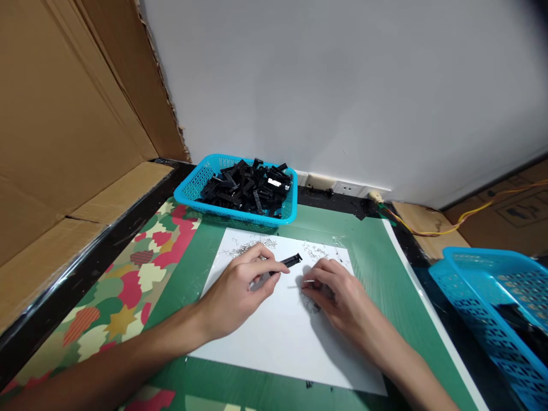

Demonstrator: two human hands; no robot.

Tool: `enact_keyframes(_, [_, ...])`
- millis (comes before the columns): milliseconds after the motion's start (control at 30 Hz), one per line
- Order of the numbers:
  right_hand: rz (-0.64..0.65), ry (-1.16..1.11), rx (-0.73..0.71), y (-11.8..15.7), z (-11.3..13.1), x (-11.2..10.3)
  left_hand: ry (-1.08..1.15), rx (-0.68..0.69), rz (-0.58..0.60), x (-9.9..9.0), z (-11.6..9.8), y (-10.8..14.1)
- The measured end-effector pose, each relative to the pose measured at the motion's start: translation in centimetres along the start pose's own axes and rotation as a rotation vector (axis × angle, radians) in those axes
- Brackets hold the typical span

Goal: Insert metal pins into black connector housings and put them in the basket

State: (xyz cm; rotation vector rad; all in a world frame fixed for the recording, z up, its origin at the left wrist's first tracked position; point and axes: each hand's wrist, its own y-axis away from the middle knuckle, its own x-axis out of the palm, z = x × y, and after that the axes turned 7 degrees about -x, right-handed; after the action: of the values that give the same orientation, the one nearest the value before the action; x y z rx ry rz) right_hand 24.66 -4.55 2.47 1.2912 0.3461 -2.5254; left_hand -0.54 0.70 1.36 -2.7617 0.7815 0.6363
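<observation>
Over a white sheet of paper (pixel 274 337), my left hand (pixel 248 279) pinches a slim black plastic part (pixel 292 261) between thumb and fingers. The part's free end points right, toward my other hand. My right hand (pixel 331 285) is a short way to the right, its thumb and index finger pressed together on a thin, light-coloured piece too small to identify. The two hands do not touch. Small metal pieces (pixel 252 246) lie scattered on the paper behind my left hand, with another scatter (pixel 315 251) behind my right hand.
A blue basket (pixel 235 214) heaped with black parts (pixel 246 188) stands at the back. Another blue basket (pixel 475 285) is at the right edge. Cardboard (pixel 64 114) rises on the left. Sockets (pixel 347 188) and a yellow cable (pixel 402 224) run along the wall.
</observation>
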Motion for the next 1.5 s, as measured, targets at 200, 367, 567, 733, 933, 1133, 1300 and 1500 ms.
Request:
enact_keyframes(200, [0.031,0.032,-0.018,0.0,0.4,0.4,0.006,-0.005,0.007,0.0,-0.1,0.0])
enact_keyframes(367, [0.016,0.038,-0.032,0.1,0.6,0.5,0.011,-0.004,0.006,0.1,-0.3,-0.1])
enact_keyframes(567, [-0.133,-0.141,-0.086,0.2,1.6,-0.4,0.056,-0.031,0.032,-0.2,-0.5,-0.1])
enact_keyframes(733, [-0.284,-0.199,-0.187,0.4,2.5,0.0,0.162,-0.033,0.109,-0.3,-1.1,0.0])
enact_keyframes(933, [-0.271,-0.229,-0.199,0.4,3.4,1.0,0.158,-0.004,0.158,0.1,-1.4,0.3])
enact_keyframes(1133, [-0.44,0.002,-0.329,0.4,3.5,1.7,0.188,-0.009,0.124,0.2,-1.5,0.3])
enact_keyframes(1300, [-0.606,0.245,-0.444,1.0,3.6,2.0,0.274,-0.072,0.072,0.4,-2.0,0.5])
enact_keyframes(1500, [-0.604,0.155,-0.413,1.0,3.8,2.3,0.336,-0.104,0.065,0.6,-2.4,0.6])
